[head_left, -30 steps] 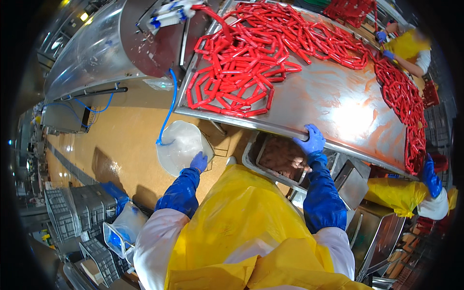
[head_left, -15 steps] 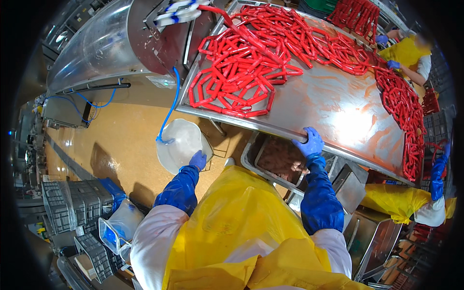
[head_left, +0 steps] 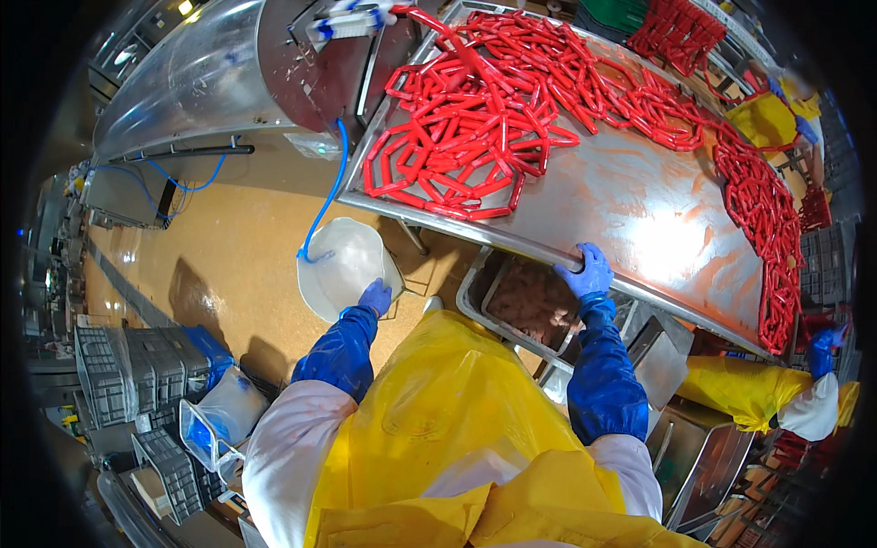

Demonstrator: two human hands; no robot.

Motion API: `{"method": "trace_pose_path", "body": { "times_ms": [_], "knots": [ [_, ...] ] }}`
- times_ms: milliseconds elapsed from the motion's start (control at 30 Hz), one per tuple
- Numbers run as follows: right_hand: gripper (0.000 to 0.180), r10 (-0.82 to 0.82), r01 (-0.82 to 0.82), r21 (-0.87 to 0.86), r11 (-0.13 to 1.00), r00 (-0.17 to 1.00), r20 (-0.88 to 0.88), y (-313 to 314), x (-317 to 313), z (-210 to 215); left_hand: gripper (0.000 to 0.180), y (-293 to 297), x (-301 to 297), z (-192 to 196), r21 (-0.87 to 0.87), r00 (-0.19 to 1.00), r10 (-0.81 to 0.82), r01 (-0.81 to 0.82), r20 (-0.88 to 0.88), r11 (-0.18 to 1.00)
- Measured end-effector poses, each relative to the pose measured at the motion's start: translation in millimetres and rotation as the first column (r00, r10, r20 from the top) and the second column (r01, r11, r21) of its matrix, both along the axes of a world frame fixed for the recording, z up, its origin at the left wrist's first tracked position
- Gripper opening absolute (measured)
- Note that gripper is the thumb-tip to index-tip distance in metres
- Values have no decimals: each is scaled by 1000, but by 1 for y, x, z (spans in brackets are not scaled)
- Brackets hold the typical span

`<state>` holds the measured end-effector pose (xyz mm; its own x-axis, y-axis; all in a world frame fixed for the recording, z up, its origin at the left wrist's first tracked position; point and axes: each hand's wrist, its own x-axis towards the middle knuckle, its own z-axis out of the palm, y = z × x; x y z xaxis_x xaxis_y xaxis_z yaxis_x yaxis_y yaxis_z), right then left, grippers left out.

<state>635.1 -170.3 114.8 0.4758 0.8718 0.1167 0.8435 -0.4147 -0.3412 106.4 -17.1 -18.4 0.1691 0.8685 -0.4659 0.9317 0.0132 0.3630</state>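
My left hand, in a blue glove, hangs at the near right rim of a white bucket; its fingers point forward and look loose, and I cannot tell whether they touch the rim. My right hand, gloved too, rests on the raised front edge of a steel table, thumb apart from the fingers, nothing held. Linked red sausages lie heaped on the table's left part. More chains run along its back and down its right side. A strand leads up from the heap to a blurred white and blue machine part.
A blue hose runs down into the bucket. Below the table edge stands a tub with pinkish contents. Grey crates are stacked at left. Two co-workers in yellow aprons stand at right, one far, one nearer.
My hands have barely moved, and the view has shifted slightly. The nearer co-worker's raised blue sleeve has come down. The far co-worker's hands have moved, with a red strand now beside them.
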Motion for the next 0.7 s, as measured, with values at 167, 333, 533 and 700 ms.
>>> {"method": "trace_pose_path", "body": {
  "times_ms": [167, 333, 533, 700],
  "knots": [
    [78, 11, -12, 26, 1000, 1000, 28, 2, -2, 1, 51, 0, -6, -3, 45, 999, -32, 31, 21, 999],
    [77, 9, -9, 22, 1000, 1000, 17, 3, -7, 8, 44, -2, -5, -3, 57, 1000, -24, 24, 1, 998],
    [76, 7, -8, 31, 999, 1000, 26, 2, -4, 4, 53, -1, -5, -2, 22, 1000, -14, 14, -8, 1000],
    [76, -4, 3, 17, 1000, 999, 34, 2, -3, 1, 61, -1, -3, -1, -25, 1000, 0, -1, -26, 1000]
  ]
}}
